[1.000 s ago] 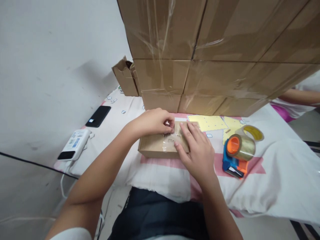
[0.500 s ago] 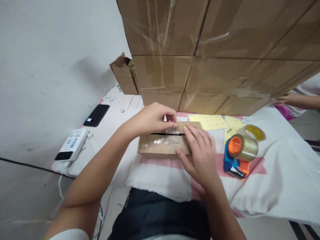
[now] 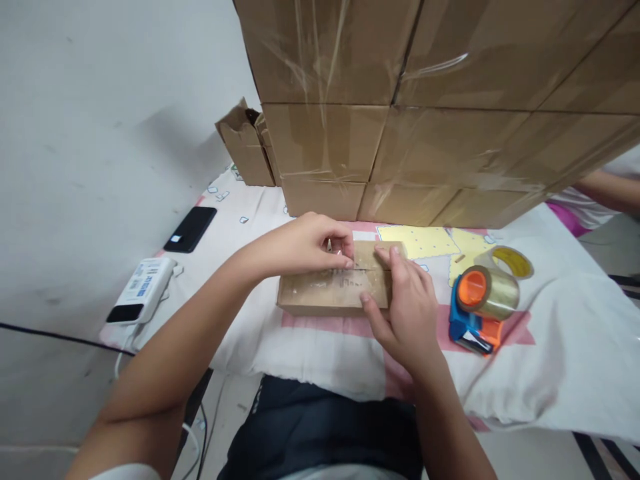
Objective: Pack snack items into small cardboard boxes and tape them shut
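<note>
A small cardboard box (image 3: 325,293) lies flat on the cloth in front of me, with shiny clear tape and faint marks on its top. My left hand (image 3: 325,247) is at the top seam, thumb and fingertips pinched together; what sits between them is too small to make out, perhaps clear film. On the box's right end rests my right hand (image 3: 405,300), its fingers apart and its thumb at the front part of the top. The seam between the flaps shows as a thin line, partly hidden by my left hand.
Behind the box stands a tall stack of taped cartons (image 3: 325,143). A tape dispenser (image 3: 480,307) and a tape roll (image 3: 513,262) lie right. An open carton (image 3: 247,150), a phone (image 3: 191,229) and a white device (image 3: 143,290) are left. Another person's arm (image 3: 613,190) shows far right.
The dark gap between the box's flaps has narrowed to a thin line. My right hand has shifted slightly right, and my left hand stays pinched over the seam.
</note>
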Tool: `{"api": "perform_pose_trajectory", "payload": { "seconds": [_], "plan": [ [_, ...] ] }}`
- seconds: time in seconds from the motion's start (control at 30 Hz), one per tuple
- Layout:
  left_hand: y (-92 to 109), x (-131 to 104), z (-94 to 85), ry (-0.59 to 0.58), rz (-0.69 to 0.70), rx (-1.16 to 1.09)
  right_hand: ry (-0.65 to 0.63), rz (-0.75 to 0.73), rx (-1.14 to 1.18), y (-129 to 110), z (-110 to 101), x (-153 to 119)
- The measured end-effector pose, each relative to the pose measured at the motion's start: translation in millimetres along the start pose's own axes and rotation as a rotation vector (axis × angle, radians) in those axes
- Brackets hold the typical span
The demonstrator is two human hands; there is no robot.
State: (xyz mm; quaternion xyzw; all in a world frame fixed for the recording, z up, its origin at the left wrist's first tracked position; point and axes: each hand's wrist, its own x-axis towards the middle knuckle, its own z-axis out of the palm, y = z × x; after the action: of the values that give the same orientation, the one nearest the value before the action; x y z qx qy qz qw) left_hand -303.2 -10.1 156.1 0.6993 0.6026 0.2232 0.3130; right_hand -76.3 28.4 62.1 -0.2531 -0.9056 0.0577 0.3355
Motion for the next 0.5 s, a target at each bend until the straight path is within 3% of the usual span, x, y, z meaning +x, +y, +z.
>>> {"api": "perform_pose_trajectory", "payload": {
  "seconds": [0.2, 0.5],
  "plan": [
    [-8, 7, 6.2, 0.009, -0.027, 0.025, 0.027, -0.083, 0.021, 2, -5, -1],
    [-16, 9, 13.3, 0.021, -0.059, 0.042, -0.077, -0.129, 0.036, 4, -8, -4]
  ]
}}
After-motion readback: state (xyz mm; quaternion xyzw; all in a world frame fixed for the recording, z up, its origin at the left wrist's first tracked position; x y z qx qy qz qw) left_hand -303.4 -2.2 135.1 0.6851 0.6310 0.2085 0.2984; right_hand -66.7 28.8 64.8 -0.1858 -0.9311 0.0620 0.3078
